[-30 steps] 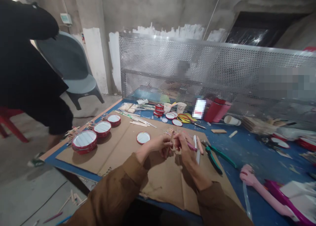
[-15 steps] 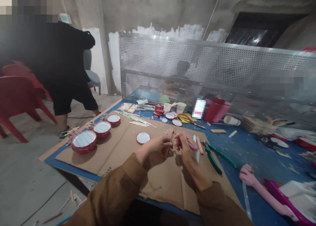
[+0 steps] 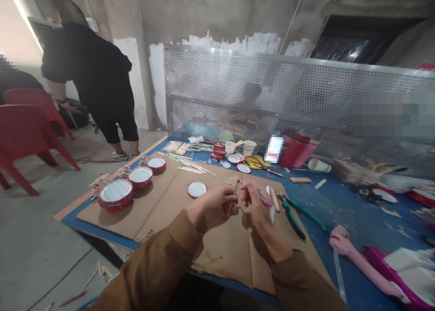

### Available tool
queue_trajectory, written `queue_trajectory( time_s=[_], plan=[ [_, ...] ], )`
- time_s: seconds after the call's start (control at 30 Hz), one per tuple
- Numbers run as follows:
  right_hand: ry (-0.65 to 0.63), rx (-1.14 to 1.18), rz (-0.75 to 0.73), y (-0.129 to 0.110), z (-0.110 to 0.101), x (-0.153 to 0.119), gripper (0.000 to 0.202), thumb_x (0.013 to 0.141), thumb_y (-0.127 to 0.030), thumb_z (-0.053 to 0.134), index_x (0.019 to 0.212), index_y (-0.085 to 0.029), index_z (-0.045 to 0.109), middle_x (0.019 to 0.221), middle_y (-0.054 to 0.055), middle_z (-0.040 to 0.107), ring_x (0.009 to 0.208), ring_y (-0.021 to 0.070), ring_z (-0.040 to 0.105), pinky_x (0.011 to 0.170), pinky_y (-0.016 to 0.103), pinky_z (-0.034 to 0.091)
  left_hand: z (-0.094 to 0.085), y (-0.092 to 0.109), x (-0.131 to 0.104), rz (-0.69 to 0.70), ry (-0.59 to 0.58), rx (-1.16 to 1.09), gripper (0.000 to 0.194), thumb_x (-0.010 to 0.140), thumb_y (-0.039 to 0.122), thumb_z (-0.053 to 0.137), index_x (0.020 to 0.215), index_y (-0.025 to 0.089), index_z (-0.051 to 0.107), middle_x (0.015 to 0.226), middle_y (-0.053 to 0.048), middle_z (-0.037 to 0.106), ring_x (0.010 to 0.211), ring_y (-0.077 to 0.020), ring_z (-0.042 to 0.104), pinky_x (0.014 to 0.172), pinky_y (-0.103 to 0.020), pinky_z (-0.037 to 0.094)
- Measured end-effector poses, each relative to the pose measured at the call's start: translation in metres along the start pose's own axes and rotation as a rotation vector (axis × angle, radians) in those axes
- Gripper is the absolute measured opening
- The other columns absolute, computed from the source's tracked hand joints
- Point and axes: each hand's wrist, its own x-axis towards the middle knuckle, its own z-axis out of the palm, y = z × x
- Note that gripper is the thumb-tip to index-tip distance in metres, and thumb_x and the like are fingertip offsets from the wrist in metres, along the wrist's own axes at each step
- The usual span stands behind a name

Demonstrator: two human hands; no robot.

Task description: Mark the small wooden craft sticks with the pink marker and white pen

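My left hand [image 3: 227, 199] is closed, its fingertips pinching a short, thin brownish stick [image 3: 237, 187]. Facing it, my right hand [image 3: 252, 197] has its fingers curled round a purple pen [image 3: 265, 201], whose back end sticks out past the hand; the tip is hidden. Both hands hover close together above the cardboard sheet [image 3: 224, 256]. Just beyond them lies a small heap of rubber bands [image 3: 231, 180]. A red-rimmed white lid [image 3: 197, 189] rests left of my left hand. To the right of my right hand are a pink marker [image 3: 275, 199] and green-handled pliers [image 3: 294, 220].
Three red-rimmed round tins [image 3: 116, 194] with sticks stand along the left edge. Scissors [image 3: 254, 162], paper cups [image 3: 249, 148] and a red bottle [image 3: 295, 150] line the back before a perforated metal screen [image 3: 210, 84]. A pink glue gun [image 3: 363, 268] lies right. A person [image 3: 91, 71] stands left.
My hands have barely moved and keep the same grips. The person in black on the left has stepped farther back and now leans toward the left.
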Motion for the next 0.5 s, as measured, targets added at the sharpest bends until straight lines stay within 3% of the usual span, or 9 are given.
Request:
queue_trajectory(
  time_s=[0.2, 0.5],
  plan=[
    [0.042, 0.003, 0.022, 0.0026, -0.0007, 0.0005, 0.047, 0.088, -0.064, 0.052, 0.069, -0.022, 0.056, 0.050, -0.005, 0.046, 0.045, 0.0114, 0.044, 0.044, 0.024, 0.033, -0.0010, -0.0053, 0.0025, 0.022, 0.002, -0.005, 0.028, 0.090, 0.043, 0.056, 0.091, 0.015, 0.057, 0.064, -0.002, 0.064, 0.044, -0.0115, 0.059, 0.048, -0.023, 0.046],
    [0.004, 0.037, 0.013, 0.0049, 0.0002, 0.0009, 0.043, 0.090, -0.059, 0.053, 0.070, -0.021, 0.059, 0.050, -0.005, 0.047, 0.044, 0.0103, 0.043, 0.043, 0.023, 0.032, -0.0008, -0.0028, 0.0023, -0.003, 0.011, 0.005, 0.020, 0.093, 0.036, 0.051, 0.091, 0.016, 0.053, 0.064, 0.000, 0.062, 0.044, -0.0121, 0.059, 0.049, -0.024, 0.046]
  ],
)
